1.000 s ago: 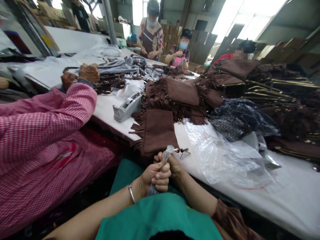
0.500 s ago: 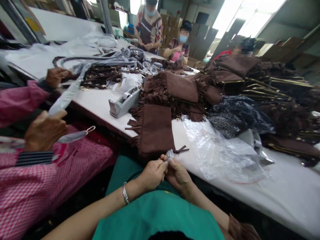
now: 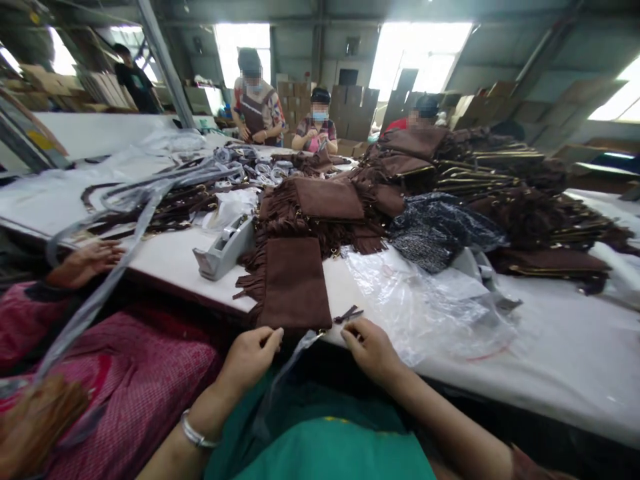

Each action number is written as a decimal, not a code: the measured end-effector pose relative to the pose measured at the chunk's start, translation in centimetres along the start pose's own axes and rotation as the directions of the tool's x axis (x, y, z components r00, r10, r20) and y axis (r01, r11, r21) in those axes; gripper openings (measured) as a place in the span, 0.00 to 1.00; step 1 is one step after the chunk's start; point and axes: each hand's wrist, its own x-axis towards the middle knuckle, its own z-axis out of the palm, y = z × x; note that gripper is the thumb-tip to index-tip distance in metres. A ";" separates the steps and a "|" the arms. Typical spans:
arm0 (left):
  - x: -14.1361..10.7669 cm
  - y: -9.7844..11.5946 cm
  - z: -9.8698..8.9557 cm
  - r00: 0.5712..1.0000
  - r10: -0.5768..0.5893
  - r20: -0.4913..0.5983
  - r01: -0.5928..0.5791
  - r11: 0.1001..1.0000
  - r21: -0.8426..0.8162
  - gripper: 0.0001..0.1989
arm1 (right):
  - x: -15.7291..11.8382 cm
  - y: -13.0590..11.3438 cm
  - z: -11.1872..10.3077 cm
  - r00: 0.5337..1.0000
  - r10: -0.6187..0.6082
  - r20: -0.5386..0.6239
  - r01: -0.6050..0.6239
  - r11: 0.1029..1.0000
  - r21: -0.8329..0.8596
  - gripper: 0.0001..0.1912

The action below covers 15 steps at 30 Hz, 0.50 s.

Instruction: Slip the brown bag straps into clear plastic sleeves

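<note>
A brown fringed bag lies flat at the table's front edge. My left hand is at the bag's lower left corner, its thumb and fingers curled together; whether anything is pinched there is too small to tell. From the bag's lower right corner a plastic-wrapped strap hangs over the edge onto the green apron, between my hands. Beside a small dark tassel, my right hand rests at the table edge with thumb and fingertips curled close; what they hold, if anything, is hidden.
A grey tape dispenser stands left of the bag. Clear plastic bags lie to the right, with piled brown bags behind. At the left, a person's hands are around a long wrapped strap. More people are across the table.
My hands have moved apart, off the wrapped piece they pinched together; the strap now hangs from the bag's corner. The view has tilted up. The neighbour's hands have shifted down and left.
</note>
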 end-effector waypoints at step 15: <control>11.9 1.4 -5.2 0.955 -0.116 -0.274 0.184 0.954 0.237 0.25 | 1.7 0.2 1.6 0.970 -0.223 0.102 0.240 0.782 -0.575 0.04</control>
